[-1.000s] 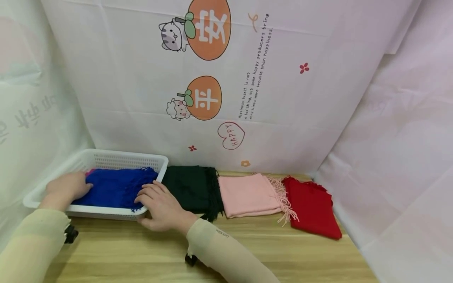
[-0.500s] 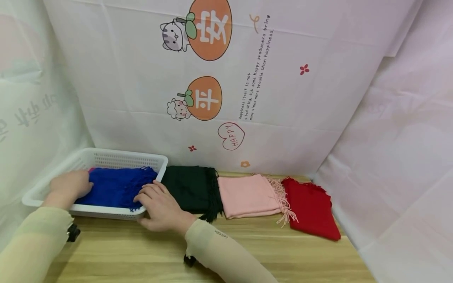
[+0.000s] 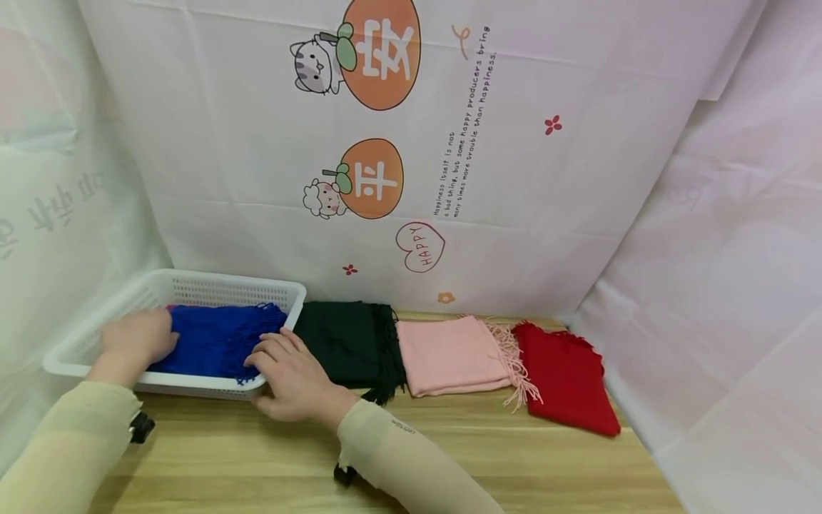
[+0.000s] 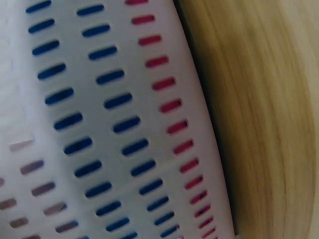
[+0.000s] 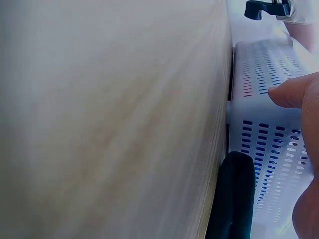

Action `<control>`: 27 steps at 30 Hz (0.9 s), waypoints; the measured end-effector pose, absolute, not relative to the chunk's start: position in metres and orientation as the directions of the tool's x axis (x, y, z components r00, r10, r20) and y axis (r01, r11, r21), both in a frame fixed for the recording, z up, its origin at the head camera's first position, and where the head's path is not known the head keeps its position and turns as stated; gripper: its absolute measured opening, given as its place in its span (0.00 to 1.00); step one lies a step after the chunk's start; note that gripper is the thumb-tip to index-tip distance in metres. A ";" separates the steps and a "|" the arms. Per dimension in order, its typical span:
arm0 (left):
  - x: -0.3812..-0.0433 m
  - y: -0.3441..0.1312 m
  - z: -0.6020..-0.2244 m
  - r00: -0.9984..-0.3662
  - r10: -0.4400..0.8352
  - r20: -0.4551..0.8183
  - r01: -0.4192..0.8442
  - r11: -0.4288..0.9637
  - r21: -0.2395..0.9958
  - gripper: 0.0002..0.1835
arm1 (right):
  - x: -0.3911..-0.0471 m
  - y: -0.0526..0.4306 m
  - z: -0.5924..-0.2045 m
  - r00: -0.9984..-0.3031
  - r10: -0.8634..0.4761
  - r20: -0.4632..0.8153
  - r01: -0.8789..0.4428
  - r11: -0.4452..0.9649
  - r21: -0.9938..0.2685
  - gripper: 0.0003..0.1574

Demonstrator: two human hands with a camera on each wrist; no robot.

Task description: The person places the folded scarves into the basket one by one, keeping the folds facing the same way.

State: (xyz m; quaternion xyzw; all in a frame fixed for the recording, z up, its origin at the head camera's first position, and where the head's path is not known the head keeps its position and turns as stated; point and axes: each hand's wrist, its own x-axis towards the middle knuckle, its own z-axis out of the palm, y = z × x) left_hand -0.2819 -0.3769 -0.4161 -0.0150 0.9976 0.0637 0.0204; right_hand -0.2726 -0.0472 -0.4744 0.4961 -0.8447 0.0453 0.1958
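Observation:
In the head view, a folded blue fringed scarf [image 3: 215, 339] lies in a white plastic basket [image 3: 234, 285] at the left of the table. My left hand [image 3: 140, 338] reaches inside, thumb at the scarf's left edge, the other fingers hidden below it. A sliver of pink cloth [image 3: 170, 308] shows beneath the blue. My right hand [image 3: 292, 375] holds the basket's near right corner, fingers over the rim and thumb outside; the right wrist view shows that thumb [image 5: 289, 93]. Through the slots of the basket wall [image 4: 75, 134] in the left wrist view, blue sits beside pinkish red.
Right of the basket, a folded dark green scarf [image 3: 343, 343], a pink one [image 3: 452, 355] and a red one [image 3: 568, 378] line the back of the wooden table [image 3: 270, 464]. A printed white cloth [image 3: 514, 178] hangs behind, with pale sheets on both sides.
My left hand has shifted slightly right, and the blue scarf's left edge has moved right with it. My right hand stays on the basket corner.

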 end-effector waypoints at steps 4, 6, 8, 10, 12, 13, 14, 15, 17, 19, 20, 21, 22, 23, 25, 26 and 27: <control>-0.279 -0.367 -0.413 -1.000 -0.013 -0.018 -0.015 0.992 0.125 0.17 | -0.272 -0.044 -0.475 -0.430 -0.824 0.368 -0.856 0.502 0.125 0.32; -0.278 -0.363 -0.413 -1.000 -0.009 -0.005 -0.010 0.991 0.131 0.18 | -0.272 -0.042 -0.474 -0.439 -0.827 0.351 -0.854 0.506 0.125 0.34; -0.278 -0.358 -0.413 -1.000 -0.007 0.006 -0.006 0.991 0.136 0.20 | -0.272 -0.039 -0.473 -0.449 -0.830 0.330 -0.853 0.509 0.119 0.37; -0.277 -0.354 -0.414 -1.000 -0.005 0.021 -0.002 0.989 0.150 0.20 | -0.271 -0.036 -0.472 -0.462 -0.831 0.309 -0.852 0.513 0.105 0.40; -0.276 -0.348 -0.415 -1.000 -0.002 0.031 0.003 0.988 0.156 0.22 | -0.270 -0.032 -0.470 -0.467 -0.833 0.296 -0.855 0.511 0.088 0.42; -0.276 -0.346 -0.416 -0.999 -0.003 0.037 0.003 0.988 0.157 0.23 | -0.269 -0.030 -0.470 -0.467 -0.835 0.293 -0.858 0.508 0.080 0.43; -0.276 -0.343 -0.416 -0.999 -0.007 0.036 -0.001 0.987 0.159 0.24 | -0.269 -0.029 -0.470 -0.465 -0.837 0.289 -0.860 0.504 0.074 0.45; -0.276 -0.340 -0.416 -0.999 -0.007 0.040 -0.001 0.987 0.163 0.24 | -0.268 -0.027 -0.469 -0.467 -0.838 0.282 -0.862 0.502 0.068 0.46; -0.276 -0.333 -0.417 -0.999 -0.007 0.048 0.001 0.987 0.162 0.25 | -0.267 -0.024 -0.469 -0.464 -0.843 0.273 -0.866 0.496 0.059 0.48; -0.277 -0.325 -0.418 -0.999 -0.009 0.050 0.000 0.985 0.174 0.25 | -0.267 -0.021 -0.469 -0.465 -0.847 0.257 -0.869 0.492 0.047 0.50; -0.277 -0.321 -0.418 -0.999 -0.005 0.048 0.003 0.984 0.179 0.25 | -0.267 -0.020 -0.469 -0.465 -0.850 0.249 -0.871 0.489 0.042 0.52; -0.277 -0.317 -0.419 -0.999 0.001 0.050 0.010 0.983 0.183 0.25 | -0.267 -0.019 -0.470 -0.464 -0.852 0.243 -0.874 0.486 0.035 0.53; -0.277 -0.312 -0.419 -0.999 0.005 0.047 0.014 0.982 0.187 0.25 | -0.267 -0.017 -0.470 -0.460 -0.855 0.241 -0.876 0.480 0.030 0.54; -0.277 -0.308 -0.419 -0.999 0.011 0.044 0.019 0.982 0.190 0.25 | -0.266 -0.016 -0.470 -0.457 -0.857 0.237 -0.879 0.476 0.024 0.55; -0.277 -0.300 -0.420 -0.999 0.019 0.045 0.028 0.981 0.193 0.24 | -0.266 -0.015 -0.471 -0.451 -0.863 0.230 -0.885 0.466 0.013 0.56; -0.277 -0.297 -0.420 -0.999 0.022 0.049 0.031 0.981 0.193 0.24 | -0.266 -0.014 -0.471 -0.447 -0.865 0.228 -0.888 0.460 0.005 0.57; -0.277 -0.294 -0.420 -0.998 0.024 0.051 0.033 0.980 0.195 0.23 | -0.266 -0.013 -0.471 -0.443 -0.867 0.228 -0.891 0.453 -0.007 0.57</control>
